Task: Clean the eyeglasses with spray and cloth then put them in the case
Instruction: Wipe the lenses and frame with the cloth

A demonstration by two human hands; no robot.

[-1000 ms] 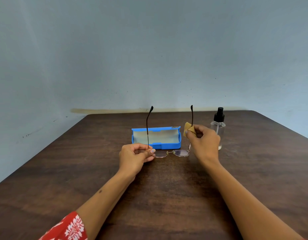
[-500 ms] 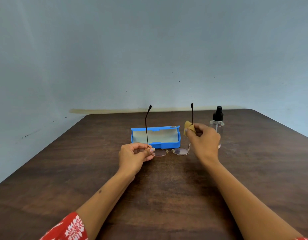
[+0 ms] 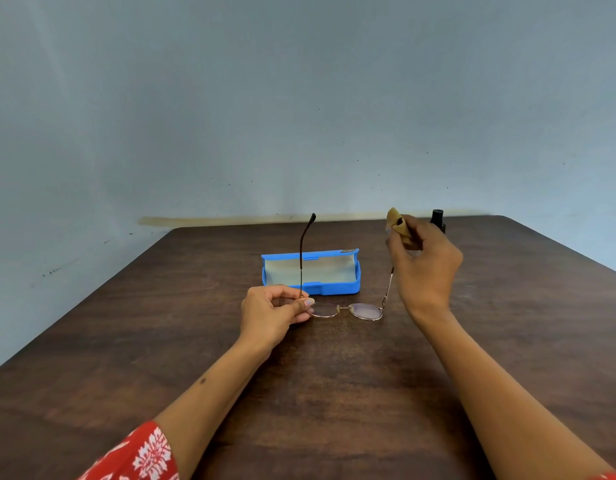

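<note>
1. the left hand (image 3: 272, 315) pinches the glasses (image 3: 344, 310) at the left hinge, lenses low over the table (image 3: 161, 341).
2. the right hand (image 3: 425, 268) grips the cloth (image 3: 398, 225), seemingly around the right temple tip.
3. the open case (image 3: 311, 271) lies behind; the spray (image 3: 438, 220) is mostly hidden.

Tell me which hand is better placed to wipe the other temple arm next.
Right. The right hand already pinches the cloth at the tip of one temple. The left hand grips the eyeglasses at the hinge and should likely keep steadying them.
</note>
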